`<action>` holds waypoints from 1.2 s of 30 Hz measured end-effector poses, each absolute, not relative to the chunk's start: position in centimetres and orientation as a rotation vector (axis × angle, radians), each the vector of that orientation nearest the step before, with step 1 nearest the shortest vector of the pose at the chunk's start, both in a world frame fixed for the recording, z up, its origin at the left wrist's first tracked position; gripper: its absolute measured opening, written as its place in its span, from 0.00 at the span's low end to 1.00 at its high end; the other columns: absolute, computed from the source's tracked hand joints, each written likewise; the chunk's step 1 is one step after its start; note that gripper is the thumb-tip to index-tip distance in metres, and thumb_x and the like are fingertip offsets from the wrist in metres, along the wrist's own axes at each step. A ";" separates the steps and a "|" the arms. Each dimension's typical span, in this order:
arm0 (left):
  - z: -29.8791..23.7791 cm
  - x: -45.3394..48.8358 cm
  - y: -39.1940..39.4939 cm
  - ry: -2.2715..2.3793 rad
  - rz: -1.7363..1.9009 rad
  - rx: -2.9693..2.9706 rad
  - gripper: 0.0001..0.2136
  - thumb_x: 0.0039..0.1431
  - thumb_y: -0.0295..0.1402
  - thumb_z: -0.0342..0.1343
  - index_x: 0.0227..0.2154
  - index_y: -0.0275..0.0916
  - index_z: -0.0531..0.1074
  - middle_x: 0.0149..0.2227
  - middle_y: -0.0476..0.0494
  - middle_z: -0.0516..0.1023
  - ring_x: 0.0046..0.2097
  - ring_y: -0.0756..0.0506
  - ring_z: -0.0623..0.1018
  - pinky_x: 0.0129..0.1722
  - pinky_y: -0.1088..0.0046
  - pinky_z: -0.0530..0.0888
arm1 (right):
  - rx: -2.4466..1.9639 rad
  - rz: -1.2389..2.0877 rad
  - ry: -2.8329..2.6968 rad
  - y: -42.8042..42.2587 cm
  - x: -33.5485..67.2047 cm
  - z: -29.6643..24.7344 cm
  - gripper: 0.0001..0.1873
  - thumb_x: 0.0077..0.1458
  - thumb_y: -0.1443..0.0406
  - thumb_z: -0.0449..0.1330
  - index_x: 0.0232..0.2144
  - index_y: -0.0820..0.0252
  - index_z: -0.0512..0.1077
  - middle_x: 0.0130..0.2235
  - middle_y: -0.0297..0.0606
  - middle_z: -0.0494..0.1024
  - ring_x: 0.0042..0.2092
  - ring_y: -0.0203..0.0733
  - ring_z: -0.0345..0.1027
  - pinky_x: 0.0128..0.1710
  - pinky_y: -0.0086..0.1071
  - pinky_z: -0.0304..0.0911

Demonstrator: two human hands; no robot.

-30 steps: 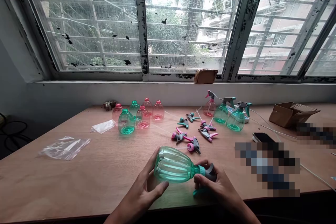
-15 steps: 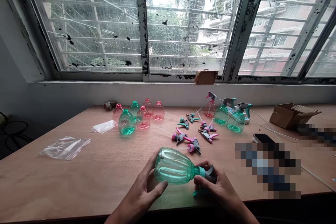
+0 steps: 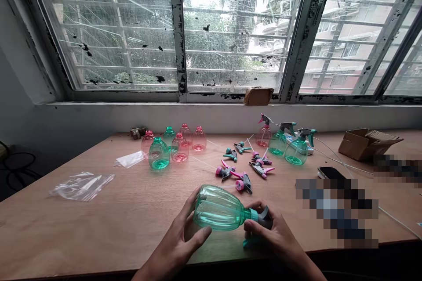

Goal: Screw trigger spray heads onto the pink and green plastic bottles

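Green spray bottle (image 3: pixel 219 208) is in work — on its side in the person's two hands, just over the near edge of the worktop (image 3: pixel 99 232), base left, neck right. Left hand (image 3: pixel 178 239) wraps the base end, thumb along the lower edge, fingers behind. Right hand (image 3: pixel 277 235) is closed round the grey spray head (image 3: pixel 264 218) and its teal collar (image 3: pixel 253 214); teal trigger (image 3: pixel 252 241) pokes out below.

Status: three look done at the back right, upright with heads fitted — one red bottle (image 3: pixel 263 136), two green bottles (image 3: pixel 296 153). The held one reads as nearly there: collar sits at the neck, but can't tell if it's fully tight.

Left, by my count: six bare bottles (image 3: pixel 159 156) upright at back left, two green and four red. Six loose spray heads (image 3: pixel 244 184) lie mid-worktop, two teal-trimmed and four pink. Counts and colours match, so parts look sufficient.

Versus half a second ago: basically no change. Same grip, same bottle angle, nothing on the worktop moved. Any collar rotation is too small to see.
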State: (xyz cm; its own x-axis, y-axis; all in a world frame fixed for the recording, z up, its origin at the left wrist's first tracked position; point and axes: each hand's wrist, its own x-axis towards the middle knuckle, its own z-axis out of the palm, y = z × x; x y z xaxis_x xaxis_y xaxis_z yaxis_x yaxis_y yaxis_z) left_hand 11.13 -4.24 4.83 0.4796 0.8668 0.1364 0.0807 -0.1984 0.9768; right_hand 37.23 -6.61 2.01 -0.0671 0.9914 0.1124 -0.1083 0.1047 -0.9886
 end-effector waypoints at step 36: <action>4.9 11.1 -4.3 0.840 0.911 1.678 0.34 0.64 0.44 0.58 0.69 0.51 0.50 0.71 0.45 0.55 0.70 0.33 0.57 0.69 0.54 0.55 | -0.999 1.227 -1.245 -6.6 37.2 2.3 0.18 0.50 0.56 0.72 0.37 0.59 0.72 0.26 0.31 0.80 0.27 0.41 0.76 0.28 0.32 0.72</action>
State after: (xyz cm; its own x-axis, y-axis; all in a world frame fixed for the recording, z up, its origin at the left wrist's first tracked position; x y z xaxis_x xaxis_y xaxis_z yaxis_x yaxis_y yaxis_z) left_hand 11.15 -4.28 4.92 0.4731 0.8636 0.1740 0.1032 -0.2504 0.9626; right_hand 37.18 -6.62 2.30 -0.0762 0.9890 0.1270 -0.1125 0.1180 -0.9866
